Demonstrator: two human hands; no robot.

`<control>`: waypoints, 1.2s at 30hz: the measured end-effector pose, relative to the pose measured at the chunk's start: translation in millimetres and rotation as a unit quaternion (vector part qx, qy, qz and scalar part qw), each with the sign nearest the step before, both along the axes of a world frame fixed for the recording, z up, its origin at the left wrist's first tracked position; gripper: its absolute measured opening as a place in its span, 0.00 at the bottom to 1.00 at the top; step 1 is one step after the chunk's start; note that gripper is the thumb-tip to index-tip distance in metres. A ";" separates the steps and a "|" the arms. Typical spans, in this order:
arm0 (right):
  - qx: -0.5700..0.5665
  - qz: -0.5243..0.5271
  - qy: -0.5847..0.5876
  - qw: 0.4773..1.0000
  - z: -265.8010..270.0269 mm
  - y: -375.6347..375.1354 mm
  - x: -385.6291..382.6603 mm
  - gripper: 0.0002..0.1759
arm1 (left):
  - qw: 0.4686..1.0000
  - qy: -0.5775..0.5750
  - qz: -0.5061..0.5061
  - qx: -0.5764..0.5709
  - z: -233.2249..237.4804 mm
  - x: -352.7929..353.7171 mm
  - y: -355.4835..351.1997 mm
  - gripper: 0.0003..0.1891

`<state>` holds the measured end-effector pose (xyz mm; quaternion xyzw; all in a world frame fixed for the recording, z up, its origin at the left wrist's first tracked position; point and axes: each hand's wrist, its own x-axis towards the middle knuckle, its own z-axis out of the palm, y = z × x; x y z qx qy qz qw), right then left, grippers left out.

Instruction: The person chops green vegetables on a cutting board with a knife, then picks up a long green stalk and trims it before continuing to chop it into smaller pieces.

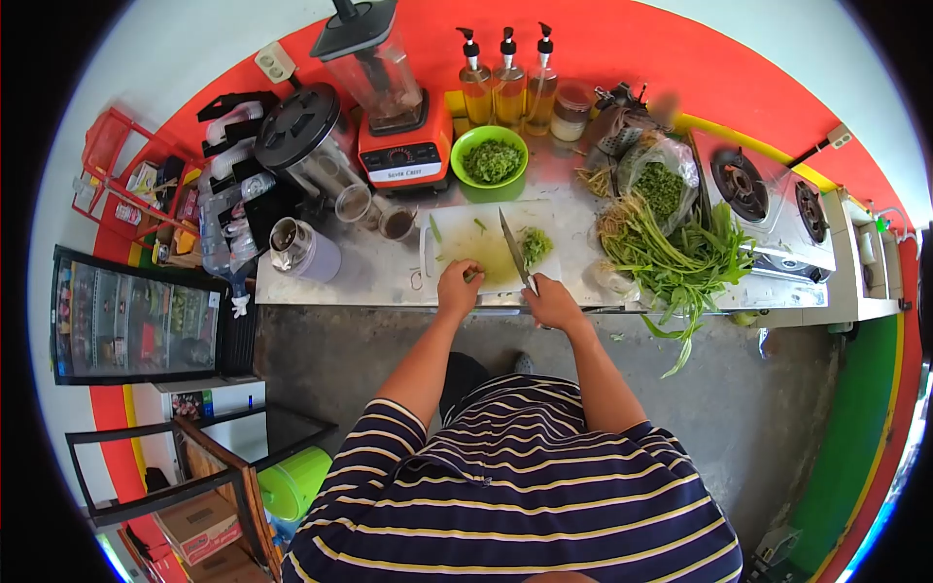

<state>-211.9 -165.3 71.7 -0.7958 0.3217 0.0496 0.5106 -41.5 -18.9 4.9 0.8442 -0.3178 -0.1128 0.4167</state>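
Note:
A white cutting board (496, 272) lies at the front edge of the metal counter. My right hand (554, 302) is closed round the handle of a knife (512, 243), whose blade points away over the board. Chopped greens (535, 246) are heaped right of the blade. Over the board's left part, my left hand (459, 287) has its fingers pinched together; a small green bit shows at the fingertips, too small to name. Two green scraps lie farther back on the board. Behind it stands a green bowl (518, 169) holding more chopped greens.
Long leafy greens (675, 257) and a plastic bag of greens (661, 189) lie right of the board, before a gas stove (763, 209). A red blender (403, 155), glass cups and a metal-topped jug (309, 253) stand left. Three pump bottles (507, 87) line the back.

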 end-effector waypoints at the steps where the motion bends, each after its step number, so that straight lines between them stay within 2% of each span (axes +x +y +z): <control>1: 0.001 0.015 -0.001 1.000 -2.6 5.2 3.0 0.18 | 1.000 0.014 -0.009 0.005 -3.2 3.0 -0.2 0.09; 2: 0.000 0.031 -0.003 1.000 -4.5 9.1 6.8 0.18 | 0.999 0.028 -0.017 0.009 -6.0 6.2 -0.9 0.10; 3: -0.072 0.053 -0.015 0.996 -21.4 13.2 9.8 0.17 | 1.000 0.029 -0.008 0.007 -7.0 8.1 -1.5 0.10; 8: -0.088 0.070 0.050 0.992 -34.5 35.0 25.1 0.17 | 0.998 0.052 0.020 0.029 -0.1 3.7 -3.4 0.15; 10: -0.185 0.062 0.052 0.979 -30.9 39.3 27.0 0.17 | 0.997 0.062 0.030 0.022 1.0 1.7 -2.5 0.12; 13: -0.201 0.096 0.114 0.968 3.4 37.9 27.7 0.16 | 0.999 0.031 0.000 0.029 -0.4 1.3 -1.1 0.10; 16: -0.181 0.104 0.121 0.970 13.4 35.9 27.6 0.16 | 0.999 0.034 -0.005 0.027 2.6 2.0 -2.5 0.06; 19: -0.152 0.077 0.103 0.980 -17.5 37.6 30.1 0.16 | 0.998 0.040 -0.002 0.039 2.0 0.2 -1.7 0.05; 21: -0.173 0.065 0.110 0.977 -24.4 50.3 32.3 0.16 | 0.999 0.043 -0.001 0.033 1.2 0.1 -1.4 0.06; 23: -0.201 0.052 0.112 0.972 -23.3 50.4 34.8 0.17 | 0.999 0.030 -0.005 0.035 -1.0 -0.5 -0.6 0.07; 26: -0.232 0.093 0.138 0.958 -6.3 34.2 39.9 0.18 | 1.000 0.017 0.000 0.026 -4.3 -1.3 -4.9 0.08; 28: -0.152 0.115 0.171 0.967 15.4 23.7 39.8 0.19 | 1.000 0.018 0.005 0.015 -5.2 -3.1 -6.3 0.08; 32: -0.138 0.103 0.174 0.970 11.0 31.0 34.2 0.20 | 0.999 0.023 0.027 0.037 -9.6 -3.7 -12.4 0.09; 35: -0.268 0.086 0.149 0.948 -16.6 51.5 31.2 0.15 | 0.997 0.012 0.034 0.066 -9.3 -0.3 -15.5 0.10; 36: -0.269 0.084 0.150 0.948 -17.7 53.2 31.6 0.15 | 0.996 0.009 0.036 0.082 -10.5 -0.6 -15.3 0.10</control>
